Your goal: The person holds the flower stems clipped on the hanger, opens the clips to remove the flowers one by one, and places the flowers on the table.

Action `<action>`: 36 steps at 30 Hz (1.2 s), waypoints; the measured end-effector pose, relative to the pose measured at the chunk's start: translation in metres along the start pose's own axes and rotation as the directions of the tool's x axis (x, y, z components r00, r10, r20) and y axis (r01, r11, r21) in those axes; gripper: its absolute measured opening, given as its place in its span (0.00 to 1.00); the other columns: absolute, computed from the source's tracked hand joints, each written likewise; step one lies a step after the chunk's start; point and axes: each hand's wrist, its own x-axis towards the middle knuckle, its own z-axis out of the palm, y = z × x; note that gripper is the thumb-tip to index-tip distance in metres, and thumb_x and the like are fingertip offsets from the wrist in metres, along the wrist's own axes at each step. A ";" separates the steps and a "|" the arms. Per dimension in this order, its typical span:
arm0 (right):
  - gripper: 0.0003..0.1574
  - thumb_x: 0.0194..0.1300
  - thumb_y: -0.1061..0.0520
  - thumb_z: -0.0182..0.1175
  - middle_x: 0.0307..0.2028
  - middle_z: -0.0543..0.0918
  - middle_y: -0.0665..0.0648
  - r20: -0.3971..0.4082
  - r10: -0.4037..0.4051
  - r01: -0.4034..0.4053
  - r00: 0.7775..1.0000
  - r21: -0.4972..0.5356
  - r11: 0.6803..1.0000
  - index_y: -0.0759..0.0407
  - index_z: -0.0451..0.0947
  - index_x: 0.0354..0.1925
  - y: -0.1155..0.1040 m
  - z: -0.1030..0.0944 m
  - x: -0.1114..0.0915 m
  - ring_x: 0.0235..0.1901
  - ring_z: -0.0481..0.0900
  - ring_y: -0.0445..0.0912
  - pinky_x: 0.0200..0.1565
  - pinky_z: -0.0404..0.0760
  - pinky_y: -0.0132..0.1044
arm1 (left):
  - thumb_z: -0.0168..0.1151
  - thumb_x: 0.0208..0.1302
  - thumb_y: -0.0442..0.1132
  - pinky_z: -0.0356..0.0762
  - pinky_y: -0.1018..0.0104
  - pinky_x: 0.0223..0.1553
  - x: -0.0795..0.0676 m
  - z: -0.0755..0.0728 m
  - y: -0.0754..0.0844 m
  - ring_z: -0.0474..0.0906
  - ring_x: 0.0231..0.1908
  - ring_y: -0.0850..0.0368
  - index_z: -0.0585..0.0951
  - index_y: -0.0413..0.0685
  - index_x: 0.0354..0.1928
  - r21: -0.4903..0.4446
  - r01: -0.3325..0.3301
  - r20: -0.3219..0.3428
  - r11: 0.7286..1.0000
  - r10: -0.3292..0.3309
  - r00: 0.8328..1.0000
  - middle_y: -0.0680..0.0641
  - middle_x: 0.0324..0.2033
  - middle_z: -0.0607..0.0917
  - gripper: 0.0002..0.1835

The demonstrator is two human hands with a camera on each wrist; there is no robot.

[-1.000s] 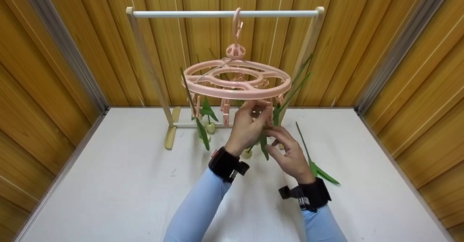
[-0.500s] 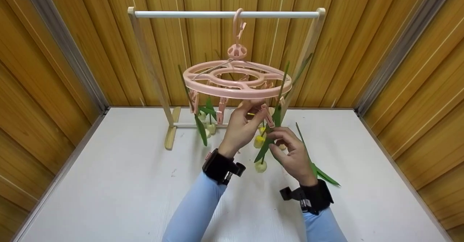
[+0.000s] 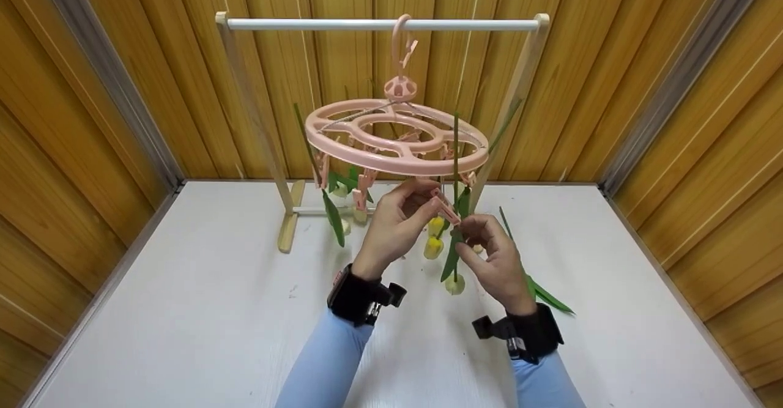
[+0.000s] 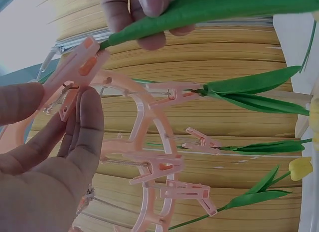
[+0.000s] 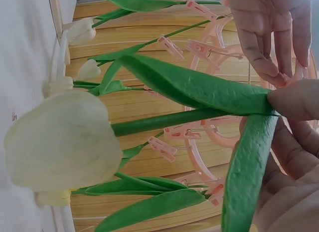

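Observation:
My left hand (image 3: 391,227) pinches a pink clothespin (image 4: 72,72) that hangs by a cord from the round pink drying hanger (image 3: 391,162). A white artificial tulip (image 5: 65,142) is held head down by my right hand (image 3: 497,258), thumb and fingers pinching it where the green leaves (image 5: 184,85) meet the stem. In the left wrist view the clothespin's tip meets the tulip's stem just above those leaves; whether it bites the stem I cannot tell. The stem rises upright past the hanger's front right rim.
Several white and yellow tulips (image 3: 434,248) hang upside down from other clothespins (image 4: 187,192). A white rod (image 3: 306,24) on a wooden stand (image 3: 260,114) carries the hanger. One more green stem with leaves (image 3: 550,300) lies on the white table (image 3: 214,310), right of my right hand.
My left hand has moved left and down with the clothespin, and the hanger's front right side dips. The tulip in my right hand has swung from leaning right to upright.

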 end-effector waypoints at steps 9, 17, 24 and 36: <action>0.15 0.64 0.74 0.65 0.39 0.83 0.61 0.055 -0.083 0.087 0.995 -0.065 0.994 0.68 0.85 0.49 0.004 0.001 0.000 0.35 0.77 0.39 0.38 0.77 0.26 | 0.60 0.74 0.29 0.81 0.65 0.52 -0.014 -0.007 0.001 0.84 0.49 0.48 0.76 0.28 0.61 -0.047 0.023 -0.015 0.999 -0.024 1.000 0.34 0.48 0.84 0.18; 0.13 0.58 0.77 0.66 0.35 0.83 0.65 0.048 -0.081 0.085 0.996 -0.085 0.993 0.69 0.86 0.41 0.007 0.005 -0.002 0.32 0.75 0.36 0.35 0.74 0.24 | 0.61 0.73 0.29 0.81 0.65 0.51 -0.024 -0.010 -0.006 0.84 0.49 0.49 0.77 0.28 0.60 -0.078 -0.003 -0.046 0.997 -0.001 0.999 0.34 0.48 0.85 0.17; 0.11 0.63 0.73 0.66 0.37 0.85 0.61 0.083 -0.069 0.076 0.994 -0.081 0.994 0.65 0.87 0.43 0.000 0.007 -0.003 0.33 0.77 0.37 0.37 0.77 0.25 | 0.61 0.73 0.28 0.82 0.62 0.55 -0.033 -0.011 -0.011 0.84 0.50 0.51 0.76 0.28 0.60 -0.129 0.004 -0.090 0.992 -0.015 0.996 0.34 0.50 0.84 0.17; 0.10 0.65 0.71 0.66 0.37 0.85 0.61 0.108 -0.069 0.076 0.992 -0.060 0.995 0.68 0.85 0.46 -0.003 0.012 -0.005 0.37 0.81 0.39 0.40 0.81 0.28 | 0.60 0.73 0.27 0.83 0.60 0.54 -0.044 -0.010 -0.015 0.85 0.49 0.53 0.76 0.27 0.60 -0.154 -0.024 -0.145 0.988 0.001 0.989 0.32 0.48 0.85 0.17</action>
